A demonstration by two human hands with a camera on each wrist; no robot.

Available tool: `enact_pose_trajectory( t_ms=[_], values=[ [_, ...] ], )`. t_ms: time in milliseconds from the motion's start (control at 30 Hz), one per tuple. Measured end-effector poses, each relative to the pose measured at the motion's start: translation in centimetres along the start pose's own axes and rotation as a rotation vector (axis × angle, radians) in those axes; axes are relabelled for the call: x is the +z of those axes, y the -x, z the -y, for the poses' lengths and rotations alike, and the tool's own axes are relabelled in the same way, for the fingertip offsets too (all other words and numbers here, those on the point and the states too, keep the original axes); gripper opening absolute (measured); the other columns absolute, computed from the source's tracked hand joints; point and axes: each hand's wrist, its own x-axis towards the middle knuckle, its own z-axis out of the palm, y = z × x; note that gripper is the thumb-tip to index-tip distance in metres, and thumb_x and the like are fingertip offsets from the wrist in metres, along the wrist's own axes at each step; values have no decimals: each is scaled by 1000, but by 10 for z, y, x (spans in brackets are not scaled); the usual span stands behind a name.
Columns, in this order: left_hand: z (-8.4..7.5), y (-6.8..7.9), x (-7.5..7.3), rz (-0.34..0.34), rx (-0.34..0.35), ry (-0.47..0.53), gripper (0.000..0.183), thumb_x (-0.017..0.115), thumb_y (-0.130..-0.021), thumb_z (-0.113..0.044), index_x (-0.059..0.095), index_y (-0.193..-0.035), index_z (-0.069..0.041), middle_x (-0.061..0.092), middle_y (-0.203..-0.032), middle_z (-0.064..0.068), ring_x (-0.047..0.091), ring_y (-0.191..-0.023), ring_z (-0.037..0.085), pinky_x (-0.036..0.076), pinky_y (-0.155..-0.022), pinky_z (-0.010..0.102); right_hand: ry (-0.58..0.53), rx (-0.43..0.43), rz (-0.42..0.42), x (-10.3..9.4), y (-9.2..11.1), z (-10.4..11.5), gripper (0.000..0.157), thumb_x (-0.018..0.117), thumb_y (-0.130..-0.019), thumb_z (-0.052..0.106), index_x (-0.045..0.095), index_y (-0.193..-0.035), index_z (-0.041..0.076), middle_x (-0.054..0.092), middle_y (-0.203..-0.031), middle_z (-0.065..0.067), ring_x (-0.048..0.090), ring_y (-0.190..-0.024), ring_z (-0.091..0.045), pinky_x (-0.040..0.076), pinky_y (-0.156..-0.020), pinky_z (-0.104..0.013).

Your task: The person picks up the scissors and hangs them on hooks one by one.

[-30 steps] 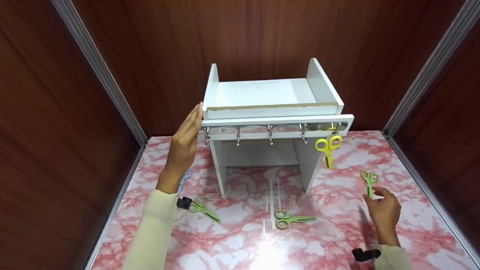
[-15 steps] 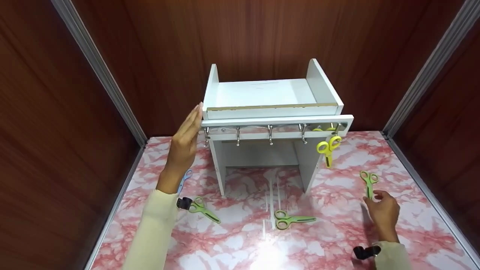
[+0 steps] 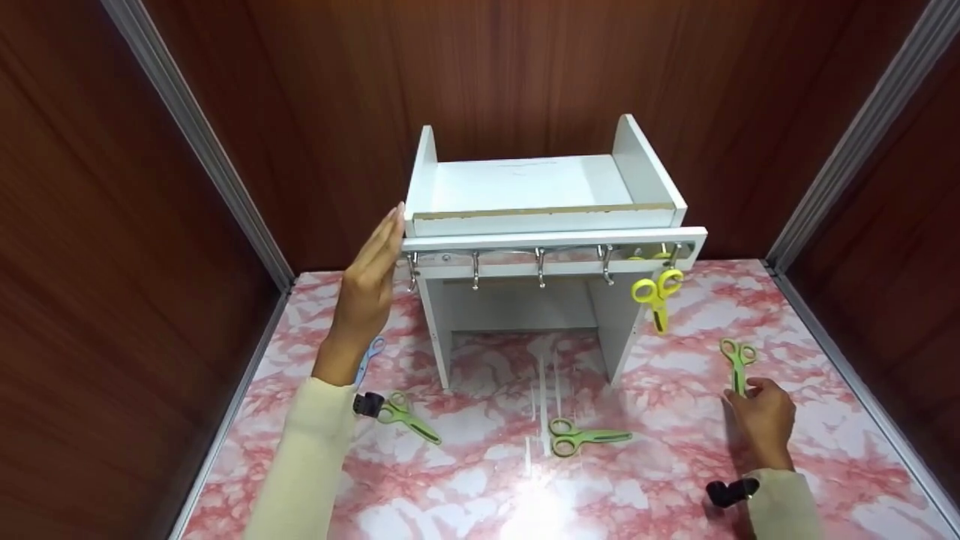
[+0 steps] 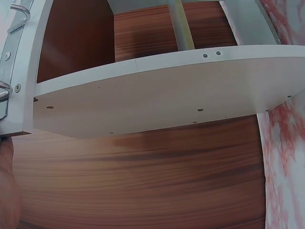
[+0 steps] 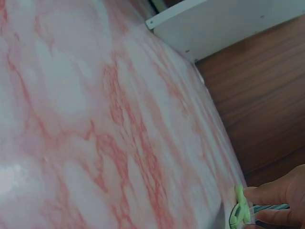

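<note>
My left hand point(image 3: 367, 281) lies with straight fingers against the left end of a white hook rail point(image 3: 510, 244). The rail spans the front of a white shelf unit point(image 3: 525, 223); in the left wrist view the unit's side panel point(image 4: 157, 93) fills the middle. At the right, my right hand point(image 3: 766, 416) pinches green scissors point(image 3: 738, 360) near the blade end, handles pointing away. These scissors point(image 5: 239, 210) and the hand's fingers point(image 5: 274, 193) appear at the lower right of the right wrist view. Yellow scissors point(image 3: 659, 295) hang by a loop at the rail's rightmost hook.
Green scissors point(image 3: 589, 437) lie on the pink marbled table point(image 3: 480, 487) at front centre. Another green pair point(image 3: 412, 421) lies left, beside the left wrist. Blue scissors point(image 3: 372, 356) are partly hidden behind the left forearm. Brown wood-grain walls point(image 3: 525, 67) enclose three sides.
The yellow scissors sway slightly on the hook. My right hand shifts slightly at the green scissors, while the left hand stays against the rail.
</note>
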Motion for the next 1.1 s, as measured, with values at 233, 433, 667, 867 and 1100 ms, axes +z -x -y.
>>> enact_pose_trajectory(
  t_ms=[233,433,667,867,1100],
  values=[
    [2,1,0,-1,2,5,48,52,-98,15,52,-144,4,51,-150,17,47,-141,31,39,-116,39,4,40,15,3,-3,-2,43,75,-86,9,61,-117,-17,63,-101,-36,60,-91,-48,46,-74,-54],
    [3,1,1,6,0,22,48,53,-98,14,51,-145,4,51,-151,17,46,-141,32,38,-117,40,14,96,43,5,-8,-1,46,73,-88,13,59,-121,-16,63,-108,-36,60,-97,-49,47,-79,-59],
    [2,1,0,6,-2,20,49,53,-98,14,51,-146,3,50,-151,16,45,-142,30,39,-117,40,8,130,45,7,-10,0,48,72,-89,14,58,-124,-16,62,-112,-37,59,-100,-49,47,-82,-61],
    [2,1,1,3,-4,21,49,52,-98,14,51,-146,3,50,-151,16,45,-142,31,39,-117,40,9,134,39,8,-12,-3,45,72,-88,13,59,-121,-16,62,-111,-36,59,-100,-49,47,-83,-61],
    [2,1,1,-4,-6,10,47,53,-98,14,53,-144,4,51,-150,17,47,-141,31,39,-116,39,35,99,58,6,-15,-8,35,73,-86,10,63,-105,-18,65,-98,-35,60,-91,-51,48,-77,-59]
  ],
)
